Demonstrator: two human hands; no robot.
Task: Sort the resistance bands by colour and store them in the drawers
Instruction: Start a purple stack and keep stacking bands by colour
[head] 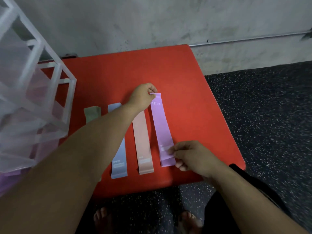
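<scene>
— Where is the purple band point(163, 125)?

— Flat on the red counter point(194, 98), running lengthwise away from the person. It is the rightmost of four bands. White print reading "10" shows near its far end.

— Who has hold of it?

— Both hands. The left hand point(143, 97) reaches across to the far end, and its fingers point(152, 89) are closed in a pinch on the top edge, which is lifted a little. The right hand point(190, 156) is at the near end, with its fingers point(172, 150) curled and pinching the right edge of the band there.

— And the other bands?

— The pink band point(142, 139) lies just left of the purple one, roughly parallel to it and not touching it. Left of that is the blue band point(120, 154), partly covered by the left forearm. The green band point(92, 114) is furthest left, and only its far end shows above the arm.

— The drawers?

— A cloudy plastic drawer unit point(33, 98) stands at the left end of the counter, blurred. Something purple shows through at its lower corner, but I cannot tell what it is.

— Anything else around?

— A dark speckled floor point(261, 115), a grey wall point(152, 22) behind the counter, and the person's bare feet point(103, 218) below its near edge.
</scene>
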